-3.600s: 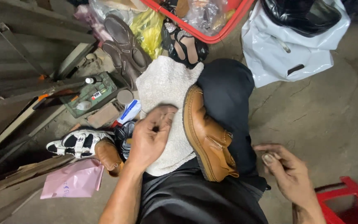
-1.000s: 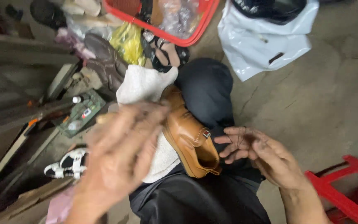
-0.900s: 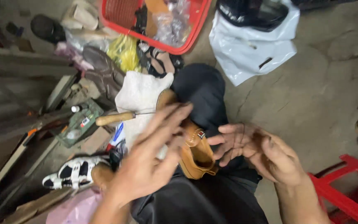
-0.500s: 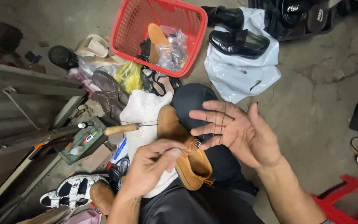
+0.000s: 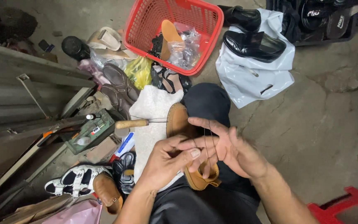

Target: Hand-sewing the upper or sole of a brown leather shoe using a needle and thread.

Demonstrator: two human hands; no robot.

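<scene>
Head view: one tan shoe (image 5: 178, 124) lies on a white cloth (image 5: 152, 108) across the lap, partly hidden by two hands, with one wooden-handled awl (image 5: 131, 123) beside it. The left hand (image 5: 166, 164) has its fingers pinched on a thin dark thread (image 5: 206, 143) (hard to trace), which crosses the spread fingers of the right hand (image 5: 228, 151). One red basket (image 5: 206, 45) and two black shoes (image 5: 253, 43) sit on cracked concrete floor (image 5: 311, 120).

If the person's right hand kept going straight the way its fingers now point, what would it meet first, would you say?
The right hand points left, toward the left hand, whose fingertips already meet it around a dark thread. So the left hand comes first, just above the tan shoe; depth is hard to judge.
</scene>
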